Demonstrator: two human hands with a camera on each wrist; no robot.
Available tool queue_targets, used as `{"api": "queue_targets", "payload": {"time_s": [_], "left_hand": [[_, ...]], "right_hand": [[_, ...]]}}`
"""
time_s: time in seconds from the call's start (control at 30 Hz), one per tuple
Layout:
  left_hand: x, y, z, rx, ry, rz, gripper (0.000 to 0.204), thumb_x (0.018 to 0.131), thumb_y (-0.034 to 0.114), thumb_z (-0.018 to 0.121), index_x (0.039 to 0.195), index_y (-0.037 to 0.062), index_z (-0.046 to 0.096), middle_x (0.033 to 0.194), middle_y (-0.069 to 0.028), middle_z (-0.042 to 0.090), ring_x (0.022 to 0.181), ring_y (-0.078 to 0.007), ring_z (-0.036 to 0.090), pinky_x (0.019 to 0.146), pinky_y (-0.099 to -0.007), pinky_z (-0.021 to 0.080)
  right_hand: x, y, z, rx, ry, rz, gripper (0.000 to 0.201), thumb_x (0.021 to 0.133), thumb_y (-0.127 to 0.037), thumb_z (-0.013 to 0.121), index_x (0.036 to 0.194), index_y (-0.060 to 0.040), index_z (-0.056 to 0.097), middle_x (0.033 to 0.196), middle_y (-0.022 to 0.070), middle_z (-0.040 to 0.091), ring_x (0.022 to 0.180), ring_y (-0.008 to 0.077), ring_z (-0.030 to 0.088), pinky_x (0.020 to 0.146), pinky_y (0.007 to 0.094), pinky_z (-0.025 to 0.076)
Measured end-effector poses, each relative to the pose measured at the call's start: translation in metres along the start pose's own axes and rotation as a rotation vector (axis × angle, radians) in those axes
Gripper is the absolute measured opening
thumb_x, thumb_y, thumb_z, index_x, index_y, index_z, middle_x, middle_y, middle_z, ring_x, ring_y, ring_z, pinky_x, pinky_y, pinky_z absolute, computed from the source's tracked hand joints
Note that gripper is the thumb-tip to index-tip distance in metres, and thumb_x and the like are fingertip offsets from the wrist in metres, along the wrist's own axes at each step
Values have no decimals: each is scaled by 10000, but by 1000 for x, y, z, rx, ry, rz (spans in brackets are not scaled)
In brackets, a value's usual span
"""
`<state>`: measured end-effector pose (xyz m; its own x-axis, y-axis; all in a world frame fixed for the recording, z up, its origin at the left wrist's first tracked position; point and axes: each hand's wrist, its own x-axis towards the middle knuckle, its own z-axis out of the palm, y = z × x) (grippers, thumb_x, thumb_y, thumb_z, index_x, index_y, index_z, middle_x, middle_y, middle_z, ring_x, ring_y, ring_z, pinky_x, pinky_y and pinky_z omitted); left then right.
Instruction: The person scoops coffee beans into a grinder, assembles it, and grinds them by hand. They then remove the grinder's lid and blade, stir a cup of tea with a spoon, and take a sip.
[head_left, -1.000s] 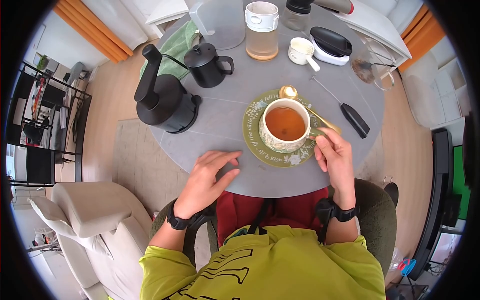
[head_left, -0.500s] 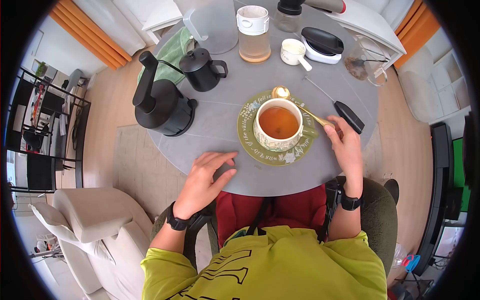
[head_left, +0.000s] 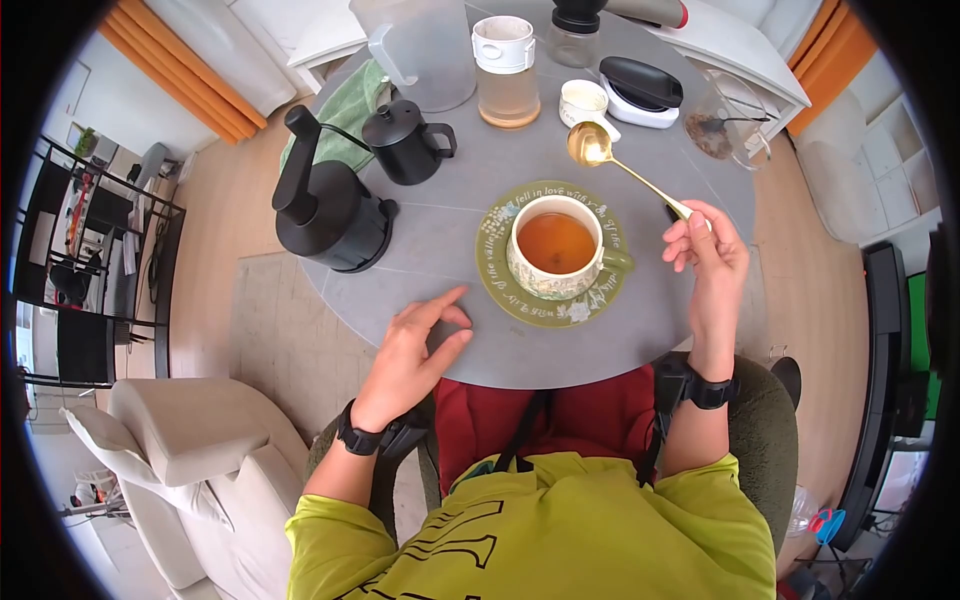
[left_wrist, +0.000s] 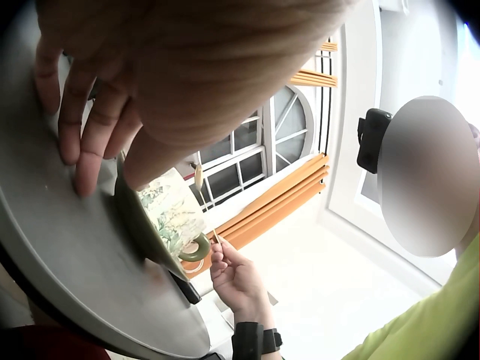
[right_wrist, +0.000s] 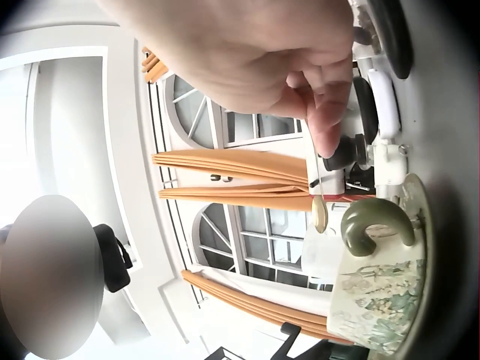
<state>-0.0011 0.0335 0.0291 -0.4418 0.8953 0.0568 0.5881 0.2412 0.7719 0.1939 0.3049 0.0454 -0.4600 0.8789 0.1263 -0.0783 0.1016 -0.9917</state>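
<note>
My right hand point(head_left: 712, 255) pinches the handle end of a gold spoon point(head_left: 648, 180), held up right of the cup with its bowl pointing to the far side. The patterned teacup point(head_left: 556, 245) holds amber tea and stands upright on a green saucer point(head_left: 493, 284) with white lettering. Its green handle point(right_wrist: 375, 225) faces right, below my right hand in the right wrist view. My left hand point(head_left: 408, 350) rests at the table's near edge, left of the saucer, holding nothing, its fingers relaxed.
A black hand grinder point(head_left: 325, 215) and a black kettle point(head_left: 405, 145) stand at the left by a green towel point(head_left: 345, 110). Along the back are a clear pitcher point(head_left: 425, 60), a white-topped glass jar point(head_left: 507, 85), a small white cup point(head_left: 583, 102) and a black-and-white device point(head_left: 640, 90).
My right hand has let go of the cup handle, taken the spoon from the saucer, and lifted it up and to the right. The left hand has barely moved.
</note>
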Motion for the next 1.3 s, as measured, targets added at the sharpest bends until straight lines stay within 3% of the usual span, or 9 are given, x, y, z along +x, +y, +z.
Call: {"api": "queue_targets", "payload": {"time_s": [0.17, 0.23, 0.33, 0.63, 0.9, 1.07, 1.17, 1.3], "left_hand": [[5, 2, 5, -143, -26, -123, 534, 931, 81, 633, 1417, -30, 442, 1011, -62, 700, 943, -161, 632, 821, -291, 478], [9, 6, 14, -526, -16, -238, 593, 976, 87, 579, 1486, -38, 304, 984, -112, 699, 873, -165, 661, 791, -279, 508], [21, 19, 20, -721, -43, -345, 631, 1005, 91, 523, 1522, -24, 182, 947, -158, 691, 831, -199, 687, 753, -287, 555], [39, 21, 37, -784, -70, -436, 673, 1013, 56, 471, 1519, -13, 33, 922, -197, 679, 794, -252, 713, 713, -334, 604], [39, 24, 40, -872, -25, -485, 673, 1002, 53, 481, 1523, 29, 55, 948, -205, 678, 820, -284, 721, 759, -363, 613], [40, 27, 38, -876, -21, -494, 652, 1006, 65, 476, 1521, 41, 78, 975, -206, 688, 839, -286, 722, 780, -352, 604], [44, 25, 38, -897, -24, -486, 650, 1003, 59, 478, 1520, 41, 84, 983, -211, 689, 846, -288, 723, 784, -353, 605], [55, 25, 37, -904, 7, -469, 640, 996, 47, 483, 1515, 35, 107, 985, -216, 687, 853, -293, 722, 791, -358, 608]], "right_hand": [[-4, 11, 1, 21, -28, 53, 219, 1021, -150, 516, 1108, 10, 638, 789, 75, 672, 622, 108, 602, 573, 233, 445], [-5, 20, 6, 35, -53, 84, 210, 1021, -139, 504, 1090, 9, 637, 781, 71, 668, 621, 108, 604, 571, 229, 445], [-7, 28, 10, 48, -87, 117, 209, 1021, -127, 495, 1093, 7, 638, 773, 70, 664, 621, 109, 606, 570, 227, 446], [-10, 35, 9, 52, -162, 166, 200, 1016, -114, 504, 1104, 7, 637, 747, 57, 647, 613, 99, 599, 543, 225, 442], [-7, 51, 5, 5, -229, 168, 196, 1006, -108, 524, 1121, 0, 642, 800, 48, 658, 667, 94, 617, 564, 237, 488], [-6, 43, 11, 5, -246, 134, 233, 1000, -128, 546, 1155, 29, 622, 965, 98, 698, 809, 135, 667, 699, 267, 562], [-1, 38, 11, -13, -298, 129, 250, 1013, -145, 532, 1197, 6, 610, 1033, 82, 692, 923, 116, 641, 762, 261, 531], [11, 38, 14, -40, -338, 122, 269, 1012, -141, 529, 1229, 7, 586, 1048, 88, 689, 929, 123, 639, 798, 270, 526]]}}
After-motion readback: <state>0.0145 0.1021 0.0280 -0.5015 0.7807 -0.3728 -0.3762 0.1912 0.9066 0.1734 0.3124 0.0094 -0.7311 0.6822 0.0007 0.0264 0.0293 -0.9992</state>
